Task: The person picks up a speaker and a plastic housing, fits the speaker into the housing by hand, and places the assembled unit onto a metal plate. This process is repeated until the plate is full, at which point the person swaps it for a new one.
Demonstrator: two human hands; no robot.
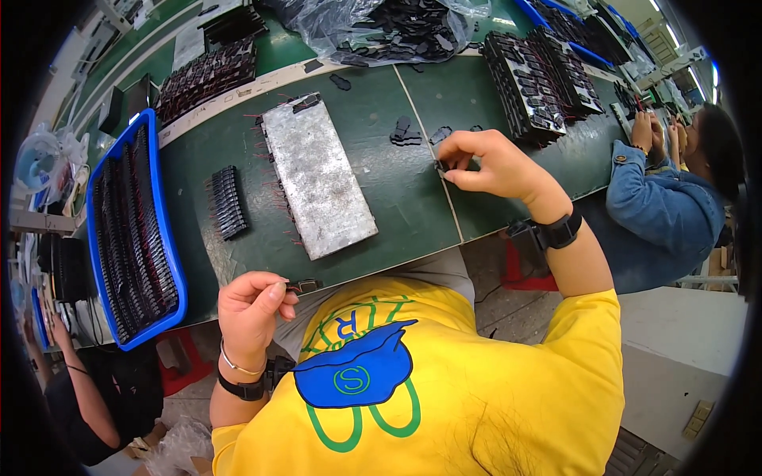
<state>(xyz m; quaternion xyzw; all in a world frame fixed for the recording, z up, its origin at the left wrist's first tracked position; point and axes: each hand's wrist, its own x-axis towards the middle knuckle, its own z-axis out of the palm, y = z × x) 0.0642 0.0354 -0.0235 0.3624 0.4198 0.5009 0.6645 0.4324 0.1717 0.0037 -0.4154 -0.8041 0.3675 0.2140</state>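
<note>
Near the front edge of the green bench, my left hand pinches a small black rectangular part between thumb and fingertips. Farther right, my right hand is closed in a pinch on a small dark piece, mostly covered by the fingers. Just beyond that hand lie loose flat black pieces. A grey metal plate lies between my hands, a black part on its far end and thin red wires along its left edge. Left of the plate, small black parts sit side by side in a row.
A blue tray of black parts in rows stands at the left. At the back are a clear bag of black pieces and stacked plates with parts. A co-worker in a denim sleeve sits at the right; another person's arm shows at left.
</note>
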